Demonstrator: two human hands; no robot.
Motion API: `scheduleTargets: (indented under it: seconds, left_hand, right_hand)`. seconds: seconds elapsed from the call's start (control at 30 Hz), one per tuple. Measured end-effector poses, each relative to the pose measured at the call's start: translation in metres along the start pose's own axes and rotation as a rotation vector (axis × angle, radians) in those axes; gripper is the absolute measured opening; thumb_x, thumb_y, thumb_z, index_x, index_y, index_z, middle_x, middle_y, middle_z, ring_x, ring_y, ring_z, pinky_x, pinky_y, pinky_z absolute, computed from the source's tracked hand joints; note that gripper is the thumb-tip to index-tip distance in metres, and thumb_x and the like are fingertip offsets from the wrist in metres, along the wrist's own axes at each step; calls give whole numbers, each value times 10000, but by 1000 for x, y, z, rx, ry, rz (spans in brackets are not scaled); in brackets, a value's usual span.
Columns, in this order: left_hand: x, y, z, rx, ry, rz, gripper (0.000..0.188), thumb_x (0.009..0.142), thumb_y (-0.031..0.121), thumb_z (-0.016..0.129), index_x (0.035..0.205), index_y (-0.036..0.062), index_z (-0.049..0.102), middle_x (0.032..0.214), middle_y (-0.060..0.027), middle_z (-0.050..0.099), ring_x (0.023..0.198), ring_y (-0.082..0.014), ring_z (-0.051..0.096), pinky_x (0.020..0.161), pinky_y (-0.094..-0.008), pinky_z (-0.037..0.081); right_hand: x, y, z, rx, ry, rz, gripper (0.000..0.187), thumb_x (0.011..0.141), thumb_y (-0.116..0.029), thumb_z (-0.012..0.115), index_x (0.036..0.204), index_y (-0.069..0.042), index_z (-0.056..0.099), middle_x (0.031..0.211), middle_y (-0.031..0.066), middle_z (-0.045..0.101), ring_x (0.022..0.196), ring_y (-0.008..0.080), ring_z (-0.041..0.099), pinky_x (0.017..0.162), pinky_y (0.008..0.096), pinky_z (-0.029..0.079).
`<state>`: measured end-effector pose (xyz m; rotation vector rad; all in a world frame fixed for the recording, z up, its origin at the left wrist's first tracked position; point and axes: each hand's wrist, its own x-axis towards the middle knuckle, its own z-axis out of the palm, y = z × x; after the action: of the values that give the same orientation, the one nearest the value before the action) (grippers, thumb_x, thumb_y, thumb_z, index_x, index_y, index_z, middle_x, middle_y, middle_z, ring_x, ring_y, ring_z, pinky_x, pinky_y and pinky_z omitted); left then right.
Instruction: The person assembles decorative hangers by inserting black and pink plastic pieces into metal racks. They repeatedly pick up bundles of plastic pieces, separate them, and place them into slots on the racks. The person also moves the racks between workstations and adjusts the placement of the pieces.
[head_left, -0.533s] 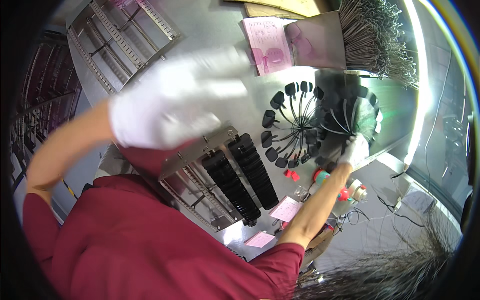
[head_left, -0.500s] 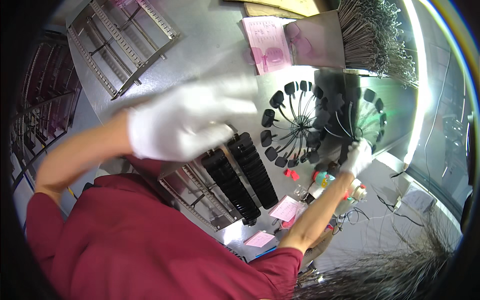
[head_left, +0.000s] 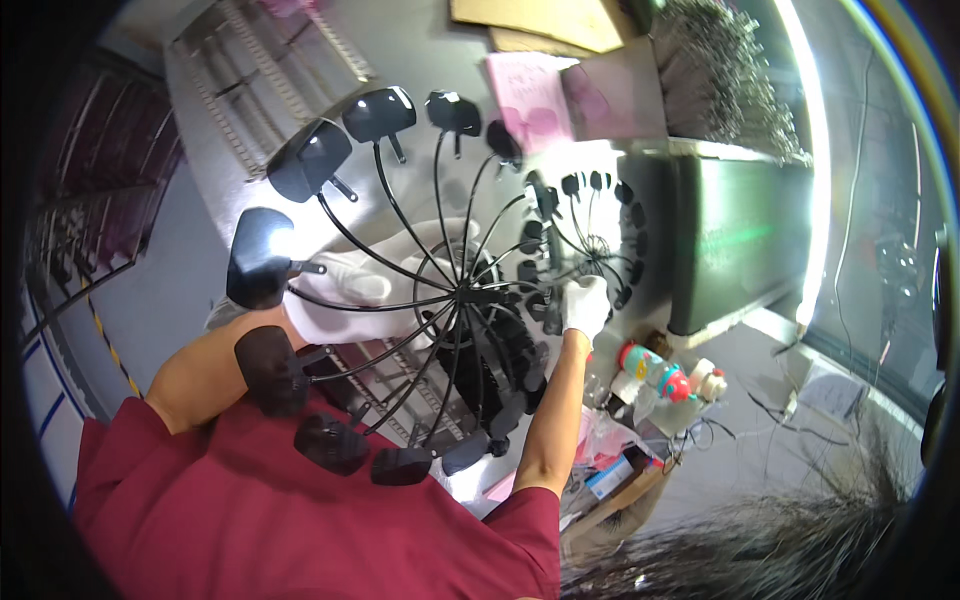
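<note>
A large wheel of dark lenses (head_left: 258, 258), each on a thin curved black wire spreading from a central hub (head_left: 465, 295), rises close in front of me. My right hand (head_left: 587, 305), white-gloved, is closed at the end of its outstretched arm, seemingly round the hub's stem; the grip itself is partly hidden. Behind the wires, my left hand (head_left: 350, 290), also gloved, has its fingers stretched out and thumb apart, partly covered by the wheel. A smaller-looking, similar wheel (head_left: 597, 243) stands beyond my right hand.
Metal slotted racks (head_left: 265, 70) lie at upper left. Pink paper (head_left: 530, 95) and a bundle of metal wires (head_left: 715, 80) sit at the back. A dark green-lit box (head_left: 740, 240) stands right, with a colourful bottle (head_left: 655, 370) nearer. Black rows on a rack lie under the wheel.
My right hand has moved left from the box side, and a lens wheel now looms large before me. My left hand has dropped back behind its wires. The other wheel still stands.
</note>
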<state>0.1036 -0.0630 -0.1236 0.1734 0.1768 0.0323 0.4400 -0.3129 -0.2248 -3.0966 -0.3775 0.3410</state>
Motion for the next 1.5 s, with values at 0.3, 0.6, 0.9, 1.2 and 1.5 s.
scheduleTargets:
  seconds: [0.3,0.6,0.9,1.2,1.5]
  left_hand:
    - [-14,28,15,115,-68,252,875,869,291,901,1529,76,368,1560,-173,479,1451,-332,529,1167,-511,508]
    - [-40,-7,27,390,-336,328,1125,803,256,976,1679,85,292,1394,-34,502,1302,-154,511,1135,-330,428]
    - [-80,42,36,330,-639,14,1123,712,182,1019,1617,62,365,1508,-93,577,1410,-236,568,1191,-397,471]
    - [-110,51,83,400,-442,55,665,775,113,856,1346,62,520,1243,-127,593,1183,-259,636,1074,-415,553]
    - [-121,-10,126,739,-806,-151,569,765,264,987,1088,36,579,1025,-58,607,944,-186,605,872,-336,529]
  right_hand:
    - [-119,-7,-167,669,38,-79,535,943,92,516,1464,25,619,951,24,693,680,58,568,596,240,479]
    - [-397,-185,-138,842,238,-417,515,1015,156,557,1519,54,587,1417,138,715,1234,143,682,1064,273,512]
    - [-439,-208,-141,728,460,-499,714,736,140,586,1433,15,675,855,157,656,677,288,648,664,342,541]
    - [-434,-202,-173,522,418,-822,597,788,31,708,1382,-33,712,837,113,678,625,287,655,616,385,570]
    - [-358,-58,-212,328,469,-640,486,814,-72,808,1283,-11,699,1028,233,741,980,397,724,931,460,577]
